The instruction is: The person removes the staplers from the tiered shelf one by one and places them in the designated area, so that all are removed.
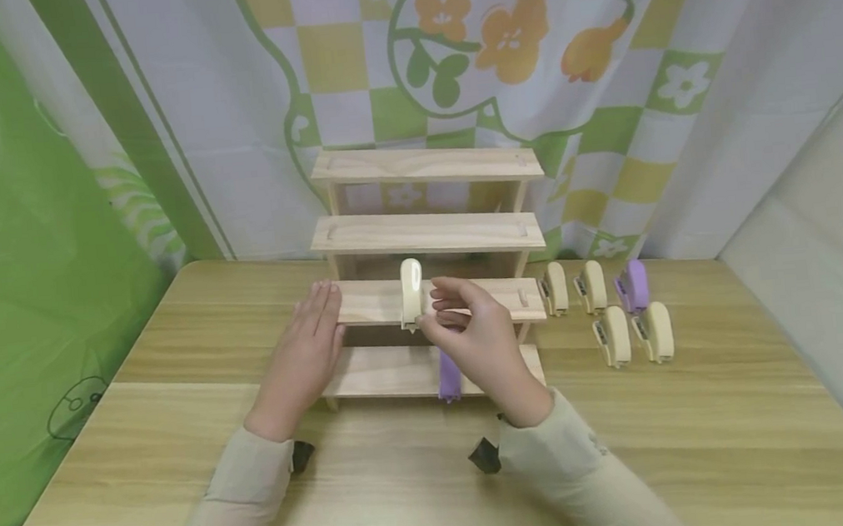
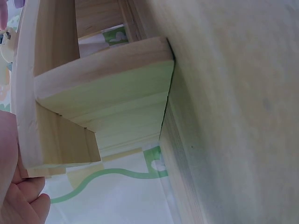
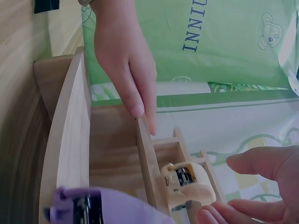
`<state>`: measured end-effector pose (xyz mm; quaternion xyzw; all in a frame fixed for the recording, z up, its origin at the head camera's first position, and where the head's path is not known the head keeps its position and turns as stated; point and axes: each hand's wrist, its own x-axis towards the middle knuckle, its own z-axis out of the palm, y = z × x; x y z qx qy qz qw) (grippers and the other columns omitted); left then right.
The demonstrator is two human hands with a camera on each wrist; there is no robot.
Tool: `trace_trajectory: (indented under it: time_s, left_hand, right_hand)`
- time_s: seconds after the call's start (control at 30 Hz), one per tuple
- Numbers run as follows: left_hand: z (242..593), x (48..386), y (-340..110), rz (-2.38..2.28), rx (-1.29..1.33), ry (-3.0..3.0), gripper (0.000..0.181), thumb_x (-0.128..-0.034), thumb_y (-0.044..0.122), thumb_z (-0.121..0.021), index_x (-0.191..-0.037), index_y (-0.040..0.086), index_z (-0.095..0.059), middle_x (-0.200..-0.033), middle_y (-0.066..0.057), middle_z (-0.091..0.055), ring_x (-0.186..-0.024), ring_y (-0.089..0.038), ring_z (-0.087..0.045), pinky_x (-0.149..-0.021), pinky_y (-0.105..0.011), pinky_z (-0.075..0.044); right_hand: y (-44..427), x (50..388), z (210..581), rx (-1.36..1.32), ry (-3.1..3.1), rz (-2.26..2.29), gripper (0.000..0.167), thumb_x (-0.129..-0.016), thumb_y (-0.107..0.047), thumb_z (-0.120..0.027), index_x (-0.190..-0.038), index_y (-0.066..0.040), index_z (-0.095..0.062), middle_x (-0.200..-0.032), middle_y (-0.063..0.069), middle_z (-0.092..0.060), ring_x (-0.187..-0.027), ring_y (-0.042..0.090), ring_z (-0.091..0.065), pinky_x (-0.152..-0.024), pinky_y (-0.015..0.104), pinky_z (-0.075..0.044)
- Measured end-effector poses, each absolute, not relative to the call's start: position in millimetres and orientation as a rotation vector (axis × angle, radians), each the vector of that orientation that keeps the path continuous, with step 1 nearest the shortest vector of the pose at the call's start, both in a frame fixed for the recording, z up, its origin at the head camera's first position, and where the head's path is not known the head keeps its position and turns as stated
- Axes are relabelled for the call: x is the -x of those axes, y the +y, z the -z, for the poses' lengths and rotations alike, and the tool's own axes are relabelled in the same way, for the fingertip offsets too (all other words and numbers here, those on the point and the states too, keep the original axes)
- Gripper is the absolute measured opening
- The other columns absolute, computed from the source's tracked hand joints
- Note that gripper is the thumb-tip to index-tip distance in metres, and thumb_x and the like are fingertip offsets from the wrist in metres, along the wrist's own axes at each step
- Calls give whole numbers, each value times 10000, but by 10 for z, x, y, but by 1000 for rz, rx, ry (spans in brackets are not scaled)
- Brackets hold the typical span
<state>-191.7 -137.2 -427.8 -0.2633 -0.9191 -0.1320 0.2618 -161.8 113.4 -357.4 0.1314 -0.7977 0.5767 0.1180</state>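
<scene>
A cream mini stapler [image 1: 412, 290] stands on the second tier from the bottom of a wooden stepped rack [image 1: 372, 299]. Beside it is my right hand [image 1: 476, 333], thumb and fingers spread apart, with the fingertips close to the stapler's side; the right wrist view shows the stapler [image 3: 187, 186] between the rack and those fingers. My left hand [image 1: 305, 352] rests on the left end of the same tier, fingers mostly straight. On the lowest tier, a purple mini stapler [image 1: 448, 376] is partly hidden behind my right hand.
Several cream staplers [image 1: 612, 336] and one purple stapler [image 1: 634, 284] stand on the table right of the rack. The two upper tiers [image 1: 426, 231] rise behind my hands. A patterned curtain [image 1: 336, 61] hangs behind, and a green cloth [image 1: 36, 246] is at the left.
</scene>
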Motion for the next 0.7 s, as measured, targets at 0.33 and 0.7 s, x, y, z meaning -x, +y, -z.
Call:
trace_trajectory:
  time_s: [0.33,0.7]
  left_hand:
    - [4283,1931,-1374,358,695,-2516,571,-1033,139,-554,-1510,-102,-354,-1556,-295,-359,-1473,-412,-319,-1200,-561,-308]
    - [4268,1915,-1363,372,683,-2495,558,-1028,139,-554,-1499,-103,-376,-1532,-305,-397,-1464,-414,-337,-1181,-580,-338]
  right_hand:
    - [985,1679,3582,-304,-2431,-1619,565,-840,-30,-808,-1338,92,-572,-1188,179,-673,-1048,295,-688,-875,220,-597]
    - [888,1733,3567,-232,-2500,-1537,598,-827,-25,-814,-1356,88,-560,-1178,190,-677,-1027,298,-694,-872,253,-608]
